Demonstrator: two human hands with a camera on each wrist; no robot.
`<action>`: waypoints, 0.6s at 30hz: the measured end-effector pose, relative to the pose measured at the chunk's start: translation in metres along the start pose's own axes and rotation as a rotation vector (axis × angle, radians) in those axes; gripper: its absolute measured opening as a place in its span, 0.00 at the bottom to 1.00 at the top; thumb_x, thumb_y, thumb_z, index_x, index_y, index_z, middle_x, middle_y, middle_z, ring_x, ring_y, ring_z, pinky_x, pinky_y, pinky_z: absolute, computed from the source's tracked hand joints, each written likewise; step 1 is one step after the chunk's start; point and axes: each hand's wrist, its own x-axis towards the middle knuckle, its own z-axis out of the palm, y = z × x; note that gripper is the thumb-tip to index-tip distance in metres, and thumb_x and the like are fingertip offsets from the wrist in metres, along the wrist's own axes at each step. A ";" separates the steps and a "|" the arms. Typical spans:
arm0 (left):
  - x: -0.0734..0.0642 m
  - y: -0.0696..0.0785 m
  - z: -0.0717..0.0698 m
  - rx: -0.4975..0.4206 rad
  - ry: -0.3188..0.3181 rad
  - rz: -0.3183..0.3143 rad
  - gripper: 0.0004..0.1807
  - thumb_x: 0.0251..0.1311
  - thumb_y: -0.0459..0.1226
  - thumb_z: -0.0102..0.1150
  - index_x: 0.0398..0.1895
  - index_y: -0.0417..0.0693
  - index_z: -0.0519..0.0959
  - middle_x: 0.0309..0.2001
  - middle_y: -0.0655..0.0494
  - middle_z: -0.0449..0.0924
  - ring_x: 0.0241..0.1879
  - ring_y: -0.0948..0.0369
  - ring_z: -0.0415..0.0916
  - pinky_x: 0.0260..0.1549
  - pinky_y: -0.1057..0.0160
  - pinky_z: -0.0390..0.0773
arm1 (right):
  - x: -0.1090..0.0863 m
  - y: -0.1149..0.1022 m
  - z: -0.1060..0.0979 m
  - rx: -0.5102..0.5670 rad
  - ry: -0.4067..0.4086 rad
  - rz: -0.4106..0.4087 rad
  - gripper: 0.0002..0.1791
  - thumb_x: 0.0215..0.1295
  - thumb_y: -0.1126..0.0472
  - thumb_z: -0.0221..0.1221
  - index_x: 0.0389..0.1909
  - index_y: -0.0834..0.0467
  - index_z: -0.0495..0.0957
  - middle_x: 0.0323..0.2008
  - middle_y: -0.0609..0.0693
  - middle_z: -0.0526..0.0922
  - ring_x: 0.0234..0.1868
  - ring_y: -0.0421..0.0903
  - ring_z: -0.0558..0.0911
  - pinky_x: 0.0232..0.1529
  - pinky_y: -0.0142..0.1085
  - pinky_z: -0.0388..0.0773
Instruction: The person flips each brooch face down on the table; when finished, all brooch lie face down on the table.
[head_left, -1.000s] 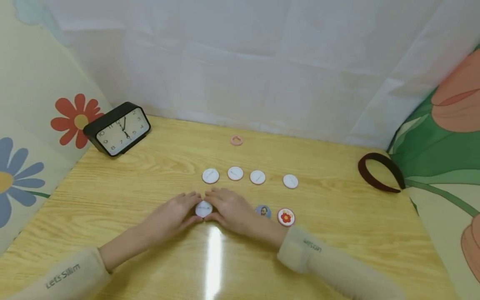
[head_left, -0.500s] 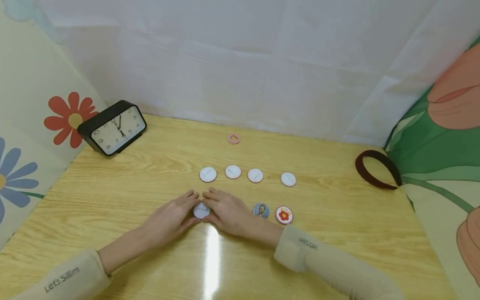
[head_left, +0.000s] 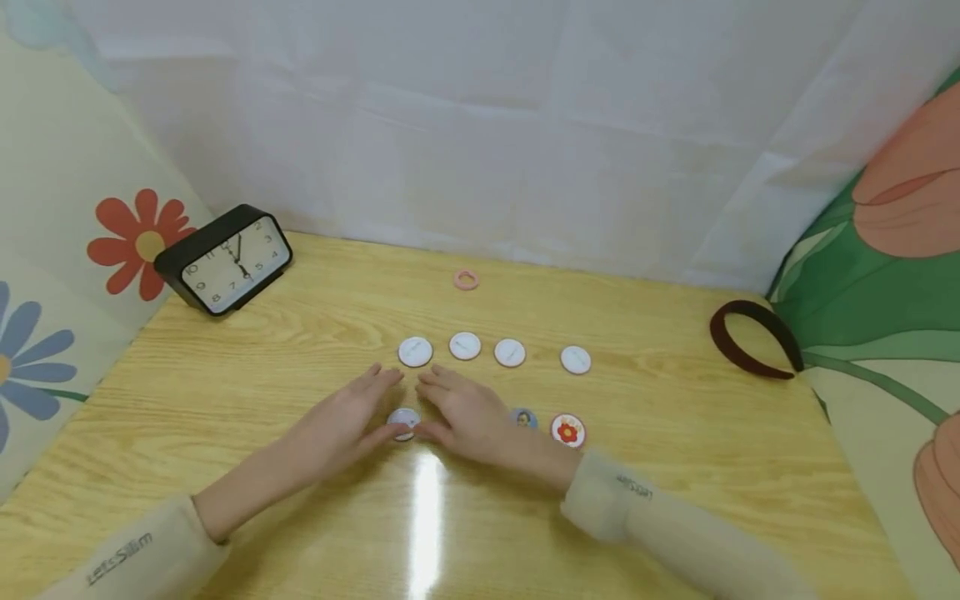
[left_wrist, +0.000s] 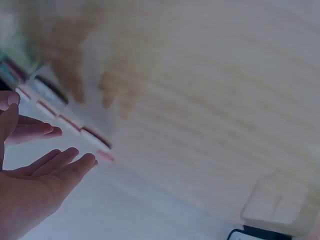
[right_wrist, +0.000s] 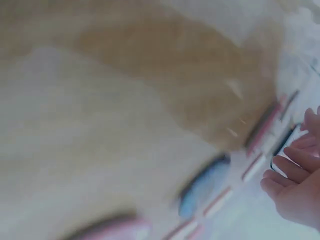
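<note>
A pin-back button badge [head_left: 403, 416] lies pin side up on the wooden table between my two hands. My left hand [head_left: 347, 417] is on its left, fingers extended, the thumb overlapping its near part. From the right, my right hand [head_left: 467, 418] mirrors this, with its thumb tip at the badge's near right edge. A gap shows between the two sets of fingertips. In the left wrist view the fingers [left_wrist: 62, 172] of my left hand are loosely straight. The right wrist view shows my right hand [right_wrist: 300, 192] with its fingers extended too.
Beyond my hands several white-backed badges [head_left: 465, 346] form a row. A blue portrait badge [head_left: 524, 418], partly behind my right hand, and a red flower badge [head_left: 568, 431] lie face up. Farther off are a pink ring [head_left: 466, 280], a black clock [head_left: 238, 260] and a dark headband [head_left: 723, 337].
Both hands have loosened from around the badge. Their fingertips have moved forward and away from its far edge, while the thumbs stay close to it. The badge stays at about the same spot.
</note>
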 end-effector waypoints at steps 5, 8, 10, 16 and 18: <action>0.019 0.015 -0.006 -0.030 0.007 0.012 0.43 0.59 0.49 0.67 0.68 0.30 0.62 0.65 0.30 0.65 0.65 0.37 0.62 0.60 0.40 0.68 | -0.014 0.018 -0.025 0.065 0.041 0.045 0.34 0.65 0.44 0.61 0.62 0.64 0.73 0.65 0.58 0.71 0.70 0.53 0.65 0.65 0.45 0.69; 0.032 0.026 -0.003 -0.077 -0.003 -0.005 0.44 0.58 0.50 0.67 0.68 0.31 0.61 0.66 0.32 0.65 0.66 0.39 0.62 0.63 0.42 0.66 | -0.027 0.031 -0.035 0.101 0.052 0.086 0.35 0.64 0.44 0.62 0.64 0.64 0.71 0.66 0.59 0.70 0.70 0.55 0.64 0.65 0.48 0.69; 0.040 0.033 0.000 -0.105 -0.011 -0.015 0.45 0.57 0.50 0.69 0.68 0.30 0.62 0.65 0.33 0.67 0.64 0.40 0.65 0.62 0.43 0.68 | -0.035 0.038 -0.038 0.106 0.043 0.110 0.37 0.63 0.43 0.63 0.65 0.64 0.70 0.67 0.58 0.69 0.70 0.55 0.64 0.66 0.50 0.67; 0.045 0.041 0.018 -0.082 -0.078 -0.039 0.49 0.49 0.51 0.74 0.66 0.28 0.63 0.64 0.31 0.66 0.63 0.39 0.66 0.62 0.44 0.69 | -0.052 0.047 -0.034 0.098 -0.048 0.088 0.41 0.63 0.41 0.62 0.67 0.65 0.67 0.68 0.59 0.66 0.72 0.56 0.59 0.71 0.49 0.58; 0.043 0.042 0.024 -0.060 -0.113 -0.020 0.50 0.49 0.52 0.74 0.65 0.26 0.63 0.65 0.29 0.64 0.65 0.38 0.63 0.64 0.43 0.65 | -0.057 0.048 -0.030 0.095 -0.071 0.074 0.44 0.61 0.39 0.63 0.67 0.65 0.66 0.69 0.59 0.66 0.73 0.55 0.58 0.71 0.48 0.57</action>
